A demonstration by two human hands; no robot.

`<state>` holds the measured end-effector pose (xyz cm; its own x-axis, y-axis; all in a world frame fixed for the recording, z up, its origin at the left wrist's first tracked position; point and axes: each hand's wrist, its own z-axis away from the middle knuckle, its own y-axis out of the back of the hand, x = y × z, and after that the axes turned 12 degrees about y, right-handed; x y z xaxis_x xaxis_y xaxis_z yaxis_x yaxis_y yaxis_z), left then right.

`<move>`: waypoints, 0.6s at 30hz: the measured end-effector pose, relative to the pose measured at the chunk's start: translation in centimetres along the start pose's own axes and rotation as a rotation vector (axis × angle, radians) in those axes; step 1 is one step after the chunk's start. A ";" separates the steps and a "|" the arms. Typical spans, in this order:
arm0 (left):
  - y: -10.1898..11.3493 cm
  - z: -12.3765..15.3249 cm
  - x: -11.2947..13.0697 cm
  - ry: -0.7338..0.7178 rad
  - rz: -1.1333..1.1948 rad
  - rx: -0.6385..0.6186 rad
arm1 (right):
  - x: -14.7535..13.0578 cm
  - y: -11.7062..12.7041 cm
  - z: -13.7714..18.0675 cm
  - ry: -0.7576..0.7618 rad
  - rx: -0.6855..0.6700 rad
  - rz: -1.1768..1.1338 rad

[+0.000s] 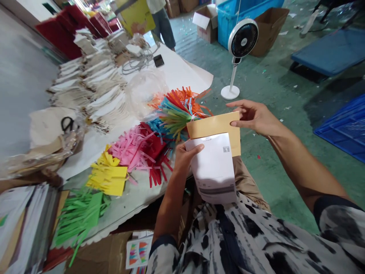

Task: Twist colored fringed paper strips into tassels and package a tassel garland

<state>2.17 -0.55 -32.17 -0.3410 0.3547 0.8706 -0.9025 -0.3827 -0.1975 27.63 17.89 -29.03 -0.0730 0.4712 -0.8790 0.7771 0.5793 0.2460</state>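
Observation:
In the middle of the view my left hand point(186, 154) grips a white printed sheet point(212, 167), its thumb lying on top near the upper left corner. Behind that sheet lies a tan piece of card or envelope point(213, 123), partly covered by it. My right hand point(253, 118) pinches the tan piece at its upper right edge between thumb and fingers. Close beyond, a multicoloured bundle of fringed paper strips point(176, 116) rests on the table. To its left lie fringed papers in pink point(134, 146), dark red point(155, 148), yellow point(110, 173) and green point(82, 213).
Stacks of white paper pieces point(99, 83) cover the table's far left. A white fan point(243, 40) stands on the green floor beyond my right hand. Blue crates point(345, 125), a blue trolley point(330, 49) and cartons point(207, 26) surround it. Another person point(162, 23) stands at the back.

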 end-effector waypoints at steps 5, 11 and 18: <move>0.3 0.0 -0.1 0.003 0.033 0.027 | 0.8 -0.2 0.3 -0.075 0.129 -0.052; 0.5 0.0 -0.4 -0.006 0.041 0.027 | 0.2 -0.8 0.7 -0.115 0.151 -0.067; 0.4 0.4 -0.6 -0.047 -0.006 -0.023 | -0.8 -0.9 1.0 -0.097 0.146 -0.126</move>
<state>2.10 -1.24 -32.57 -0.3228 0.3161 0.8921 -0.9106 -0.3608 -0.2017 27.63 16.33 -29.00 -0.1204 0.3310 -0.9359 0.8485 0.5238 0.0761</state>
